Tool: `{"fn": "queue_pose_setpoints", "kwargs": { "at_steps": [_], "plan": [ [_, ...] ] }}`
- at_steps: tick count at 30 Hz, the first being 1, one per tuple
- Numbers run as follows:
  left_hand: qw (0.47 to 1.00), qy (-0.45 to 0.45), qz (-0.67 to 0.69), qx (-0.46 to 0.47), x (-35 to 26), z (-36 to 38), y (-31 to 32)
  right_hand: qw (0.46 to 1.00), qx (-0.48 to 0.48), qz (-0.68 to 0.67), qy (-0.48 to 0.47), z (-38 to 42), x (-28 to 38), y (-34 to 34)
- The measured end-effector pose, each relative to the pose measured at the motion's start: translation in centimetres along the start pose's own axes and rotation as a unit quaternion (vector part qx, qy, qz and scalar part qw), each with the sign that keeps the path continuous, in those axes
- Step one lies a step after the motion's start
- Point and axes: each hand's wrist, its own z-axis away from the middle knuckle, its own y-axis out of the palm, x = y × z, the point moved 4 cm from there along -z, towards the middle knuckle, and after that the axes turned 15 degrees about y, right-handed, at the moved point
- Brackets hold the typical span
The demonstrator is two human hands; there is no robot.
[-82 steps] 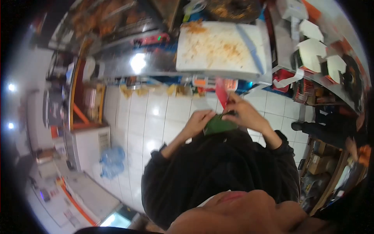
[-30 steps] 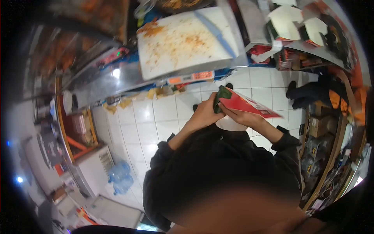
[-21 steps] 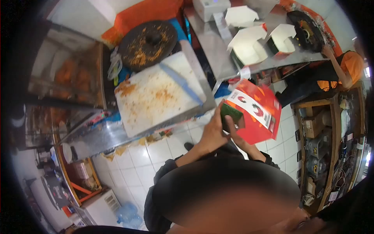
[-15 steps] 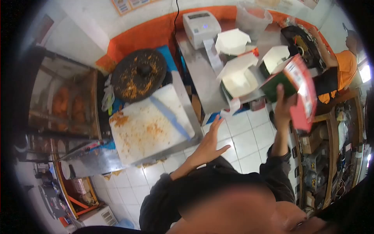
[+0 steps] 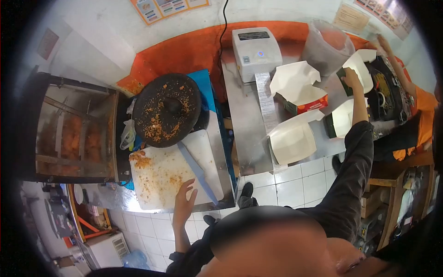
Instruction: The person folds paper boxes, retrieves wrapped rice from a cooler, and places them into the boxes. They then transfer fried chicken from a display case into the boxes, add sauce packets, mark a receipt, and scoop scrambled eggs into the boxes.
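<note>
My right hand (image 5: 353, 80) is stretched to the far right of the steel table, its fingers closed on the wall of an open takeaway box (image 5: 364, 74). My left hand (image 5: 185, 198) hovers at the near edge of the white cutting board (image 5: 154, 187), fingers apart and holding nothing. A long blue knife (image 5: 196, 168) lies slantwise on that board among orange-brown crumbs. More open boxes stand on the steel table: one with a red and green side (image 5: 295, 85), one nearest me (image 5: 293, 144), and one partly behind my right forearm (image 5: 341, 121).
A white label printer (image 5: 256, 51) feeds out a paper strip (image 5: 266, 99). Behind the board sits a dark round lid (image 5: 166, 111) strewn with crumbs. A glass cabinet (image 5: 74, 134) is at left. On the right, a co-worker in an orange top (image 5: 424, 115) reaches over a black tray (image 5: 387, 92).
My right hand has moved away from me to the back right, and the box it carried is now unfolded on the table. My left hand has shifted left to the cutting board.
</note>
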Motion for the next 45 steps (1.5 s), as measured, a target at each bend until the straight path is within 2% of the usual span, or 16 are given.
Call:
{"fn": "queue_pose_setpoints", "kwargs": {
  "at_steps": [2,6,9,13,14,16,19,21,23,27,33,34,38,41,42,45],
  "plan": [
    [0.998,-0.068,-0.002,0.001,-1.0,0.2,-1.1,0.999,0.017,0.004,0.027,-1.0,-0.4,2.1],
    [0.999,-0.04,-0.037,-0.009,0.9,1.6,-2.9,0.983,0.12,0.07,0.124,0.8,0.6,2.2],
    [0.981,-0.047,-0.123,-0.144,3.9,4.7,-7.1,0.97,-0.02,0.205,0.131,2.7,2.0,0.3],
    [0.865,-0.134,-0.242,-0.418,12.9,17.4,-11.7,0.974,-0.149,0.167,0.035,10.6,9.9,-5.1],
    [0.832,-0.163,-0.25,-0.468,14.8,21.9,-11.6,0.984,-0.143,0.006,-0.104,12.7,12.4,-6.0],
    [0.814,-0.207,-0.199,-0.505,24.5,34.9,-8.3,0.958,0.102,-0.212,-0.165,20.1,22.8,-11.8],
    [0.845,-0.435,-0.174,-0.257,27.0,47.7,0.4,0.877,0.264,-0.25,-0.314,30.5,34.3,-14.1],
    [0.824,-0.523,-0.091,-0.197,28.2,55.1,6.9,0.77,0.348,-0.275,-0.458,38.1,42.5,-16.7],
    [0.789,-0.578,-0.017,-0.208,28.5,60.2,10.5,0.7,0.482,-0.244,-0.467,44.6,48.7,-17.0],
    [0.724,-0.624,0.036,-0.29,32.7,68.8,11.9,0.642,0.517,-0.33,-0.461,56.9,58.5,-16.1],
    [0.733,-0.532,-0.069,-0.419,41.4,75.4,1.0,0.604,0.588,-0.326,-0.428,69.5,70.6,-20.8],
    [0.692,-0.559,0.123,-0.439,42.9,75.2,-1.9,0.606,0.588,-0.32,-0.429,71.1,72.8,-22.0],
    [0.739,-0.426,0.122,-0.507,50.7,70.4,-13.4,0.601,0.52,-0.408,-0.45,74.2,81.1,-24.6],
    [0.744,-0.29,0.097,-0.594,55.0,67.9,-23.1,0.587,0.363,-0.571,-0.445,75.8,88.0,-25.1],
    [0.749,-0.369,0.128,-0.535,53.1,66.4,-27.4,0.574,0.369,-0.57,-0.458,76.6,90.7,-23.9],
    [0.769,-0.375,0.109,-0.506,56.6,67.9,-29.7,0.58,0.316,-0.653,-0.37,79.3,99.8,-20.1]
  ]
}}
